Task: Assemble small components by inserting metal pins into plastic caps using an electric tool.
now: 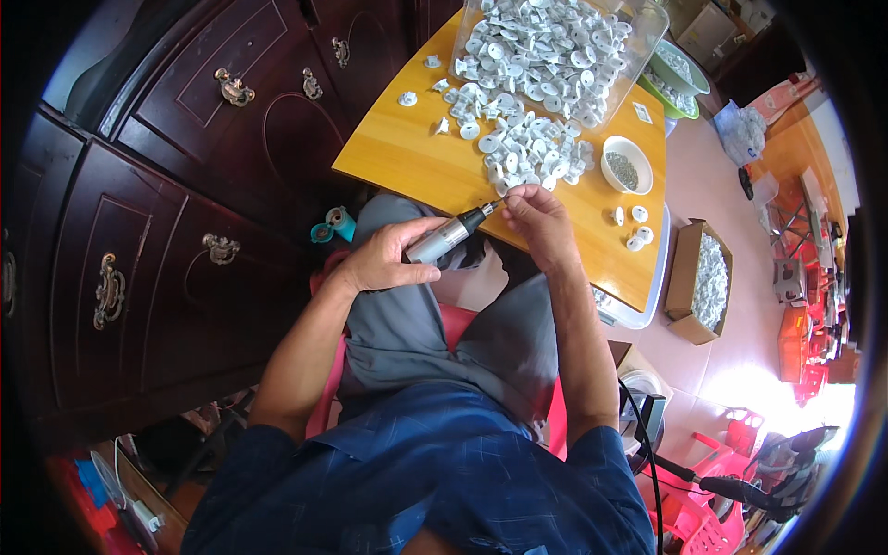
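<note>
A grey electric screwdriver (pixel 438 242) with a black collar lies across my left hand (pixel 384 261), whose fingers wrap round its body. Its bit points to the upper right, over the near edge of the yellow wooden table (pixel 407 148). At the bit's tip, my right hand (pixel 544 229) is pinched closed; whatever sits between its fingertips is too small to make out. Just beyond is a heap of white round plastic parts with stems (pixel 527 153). To the right stands a white bowl (pixel 645 174) of small grey metal pieces, with several loose white discs (pixel 638 215) nearer me.
A clear plastic bin (pixel 638 69) full of white parts stands at the table's far side. Green basins (pixel 689 83) and a cardboard box (pixel 683 273) of white pieces are to the right. Dark wooden cabinets (pixel 176 185) line the left. A black cable (pixel 652 444) hangs beside my right arm.
</note>
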`<state>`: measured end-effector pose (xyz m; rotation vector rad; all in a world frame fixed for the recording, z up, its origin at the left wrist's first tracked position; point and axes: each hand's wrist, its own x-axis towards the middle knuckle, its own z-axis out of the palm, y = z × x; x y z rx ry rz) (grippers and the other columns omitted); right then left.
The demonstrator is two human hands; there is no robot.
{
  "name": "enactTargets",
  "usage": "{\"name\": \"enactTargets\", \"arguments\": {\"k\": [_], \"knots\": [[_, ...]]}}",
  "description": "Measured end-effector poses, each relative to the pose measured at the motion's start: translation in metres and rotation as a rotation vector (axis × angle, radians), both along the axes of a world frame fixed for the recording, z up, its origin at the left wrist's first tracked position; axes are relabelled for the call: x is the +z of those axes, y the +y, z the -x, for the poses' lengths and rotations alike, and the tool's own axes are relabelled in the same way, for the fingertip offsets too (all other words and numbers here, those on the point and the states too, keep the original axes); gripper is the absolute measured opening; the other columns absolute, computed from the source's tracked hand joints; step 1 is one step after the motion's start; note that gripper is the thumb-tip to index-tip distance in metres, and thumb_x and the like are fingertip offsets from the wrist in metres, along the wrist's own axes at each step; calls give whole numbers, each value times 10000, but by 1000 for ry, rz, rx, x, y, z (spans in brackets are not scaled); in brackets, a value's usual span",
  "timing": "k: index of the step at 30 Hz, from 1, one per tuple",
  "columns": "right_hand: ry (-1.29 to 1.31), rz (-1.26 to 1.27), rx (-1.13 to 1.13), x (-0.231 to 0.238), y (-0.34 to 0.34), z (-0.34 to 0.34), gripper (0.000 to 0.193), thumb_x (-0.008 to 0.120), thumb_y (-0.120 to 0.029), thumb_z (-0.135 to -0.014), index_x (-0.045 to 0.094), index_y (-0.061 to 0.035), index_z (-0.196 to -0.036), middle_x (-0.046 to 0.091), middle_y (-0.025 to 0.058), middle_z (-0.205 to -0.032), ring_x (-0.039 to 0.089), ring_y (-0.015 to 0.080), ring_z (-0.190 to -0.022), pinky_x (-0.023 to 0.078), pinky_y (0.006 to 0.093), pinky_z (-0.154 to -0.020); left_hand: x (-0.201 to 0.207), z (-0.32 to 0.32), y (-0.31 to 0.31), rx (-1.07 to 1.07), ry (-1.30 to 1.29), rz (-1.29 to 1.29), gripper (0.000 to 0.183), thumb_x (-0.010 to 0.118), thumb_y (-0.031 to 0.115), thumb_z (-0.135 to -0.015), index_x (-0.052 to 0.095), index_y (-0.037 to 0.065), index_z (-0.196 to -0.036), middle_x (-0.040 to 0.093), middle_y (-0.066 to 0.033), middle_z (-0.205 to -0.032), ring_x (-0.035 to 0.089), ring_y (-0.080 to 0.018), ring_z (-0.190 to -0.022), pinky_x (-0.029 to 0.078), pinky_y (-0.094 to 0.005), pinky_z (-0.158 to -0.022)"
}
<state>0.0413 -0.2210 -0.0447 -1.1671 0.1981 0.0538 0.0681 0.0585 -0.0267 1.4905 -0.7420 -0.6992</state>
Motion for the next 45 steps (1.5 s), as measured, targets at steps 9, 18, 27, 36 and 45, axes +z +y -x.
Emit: {"name": "enactTargets", "arguments": {"k": [9,18,27,36,45], "knots": [[5,-58,-37,-1,-1,0,99,695,-72,-926,668,-67,-1021,688,13,-923,651,104,-809,531,231,-725,-3,0,1,-17,-43,-55,726,756,64,-810,436,-24,-1456,595,-28,-1176,558,-80,-1040,459,-254,-919],[9,-42,-19,2,0,0,132,704,-83,-921,664,-72,-1046,695,9,-934,652,102,-814,525,231,-740,-4,-1,2,-7,-55,-47,720,761,84,-804,451,-29,-1444,614,-60,-1183,572,-104,-1061,462,-269,-939],[-82,616,-251,5,12,-5,260,775,-189,-867,657,-46,-1048,668,51,-918,655,127,-795,517,282,-663,6,1,3,80,163,-2,690,745,90,-851,428,-19,-1455,609,-34,-1027,580,-75,-834,494,-226,-728],[-324,1394,-352,-1,21,-24,233,723,-216,-841,642,-40,-972,669,190,-970,666,386,-744,532,418,-661,5,2,2,92,176,22,697,752,102,-855,423,-3,-1461,601,-9,-929,522,-40,-672,450,-199,-580],[-214,587,-285,-5,11,-17,146,680,-87,-899,639,-39,-1031,700,60,-864,618,83,-783,494,259,-681,4,1,3,67,182,11,696,741,76,-842,429,4,-1459,621,-19,-950,534,-42,-682,455,-200,-594]]}}
